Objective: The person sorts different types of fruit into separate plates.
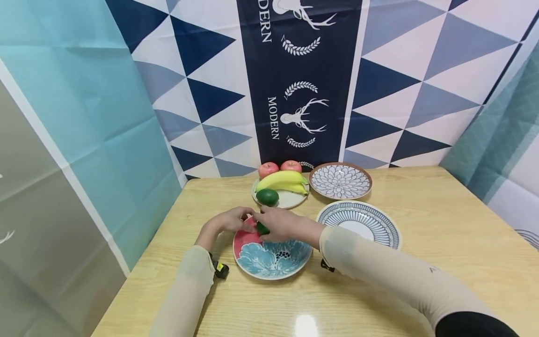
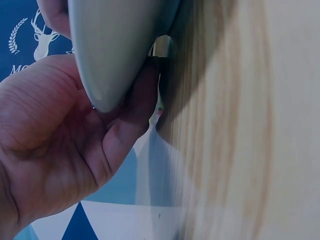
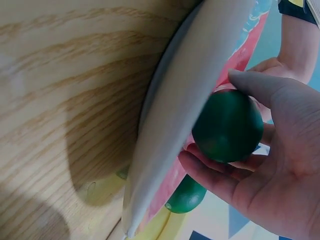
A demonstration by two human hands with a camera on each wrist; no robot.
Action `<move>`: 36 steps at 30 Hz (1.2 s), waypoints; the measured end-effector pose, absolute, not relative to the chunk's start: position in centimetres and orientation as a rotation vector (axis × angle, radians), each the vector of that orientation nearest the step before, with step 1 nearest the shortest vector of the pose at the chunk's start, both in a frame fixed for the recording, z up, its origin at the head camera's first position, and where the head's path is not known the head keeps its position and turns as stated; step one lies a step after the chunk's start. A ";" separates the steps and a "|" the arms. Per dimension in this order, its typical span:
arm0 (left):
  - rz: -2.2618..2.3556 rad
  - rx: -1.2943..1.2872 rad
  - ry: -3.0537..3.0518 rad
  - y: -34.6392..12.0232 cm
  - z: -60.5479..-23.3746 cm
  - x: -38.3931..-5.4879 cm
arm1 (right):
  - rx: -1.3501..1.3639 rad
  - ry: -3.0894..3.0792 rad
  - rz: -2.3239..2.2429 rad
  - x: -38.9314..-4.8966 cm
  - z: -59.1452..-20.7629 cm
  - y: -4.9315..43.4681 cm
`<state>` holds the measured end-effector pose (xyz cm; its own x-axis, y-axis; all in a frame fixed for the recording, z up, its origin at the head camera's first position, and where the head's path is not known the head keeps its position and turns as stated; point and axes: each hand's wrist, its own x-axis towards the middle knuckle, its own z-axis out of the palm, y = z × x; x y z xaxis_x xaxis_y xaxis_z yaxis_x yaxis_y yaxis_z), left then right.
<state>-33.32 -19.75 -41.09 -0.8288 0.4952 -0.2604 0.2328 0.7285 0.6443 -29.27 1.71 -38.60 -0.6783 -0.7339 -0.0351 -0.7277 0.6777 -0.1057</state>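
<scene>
A round plate (image 1: 273, 260) with a pink ground and a blue flower sits near the middle of the table. My left hand (image 1: 233, 220) grips its left far rim; in the left wrist view, fingers (image 2: 142, 90) reach beneath the plate's pale underside (image 2: 112, 50). Over the plate's far part, my right hand (image 1: 278, 223) holds a dark green avocado (image 3: 227, 125) between thumb and fingers. Whether this avocado touches the plate I cannot tell. Just beyond, a second avocado (image 1: 267, 197) lies on a cream plate (image 1: 290, 200) with bananas (image 1: 281, 179) and two red apples (image 1: 268, 169).
A brown-rimmed plate with a petal pattern (image 1: 340, 181) stands at the back right. Nearer, a blue-and-white plate (image 1: 355, 228) lies partly under my right forearm. A patterned cloth (image 1: 303, 93) hangs behind the wooden table (image 1: 261, 309).
</scene>
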 end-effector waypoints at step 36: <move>0.869 0.535 2.521 -19.8 -40.9 -32.9 | -1.220 2.880 -0.201 -29.5 -37.3 2.8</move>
